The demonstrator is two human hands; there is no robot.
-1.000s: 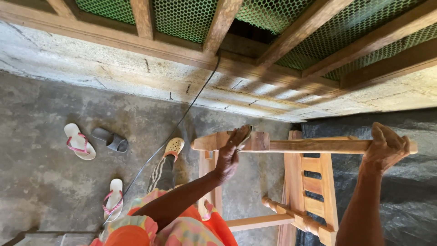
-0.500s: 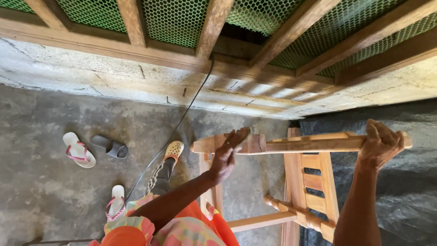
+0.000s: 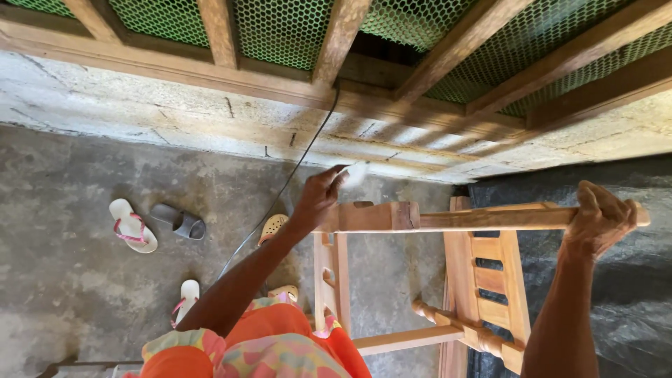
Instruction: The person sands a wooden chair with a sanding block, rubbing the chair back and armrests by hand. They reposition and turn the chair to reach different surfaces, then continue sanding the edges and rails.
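Concrete floor [image 3: 84, 294]; right hand [image 3: 598, 220] around chair rail [image 3: 490, 218]

A home yard woodworking spot — concrete floor [image 3: 63, 294], scattered sandals [image 3: 131, 224] (several pairs), unfinished wooden chair frame [image 3: 483, 280], mesh-and-timber wall [image 3: 294, 28].

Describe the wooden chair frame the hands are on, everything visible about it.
The wooden chair frame is bare, light, unfinished-looking timber, seen from above. A long top rail runs left to right; below it are a slatted panel, straight legs, a turned rung and a plain stretcher. It stands on the concrete floor by a dark sheet. The right hand grips the rail's right end; the left hand, holding something pale and blurred, is at its left end.
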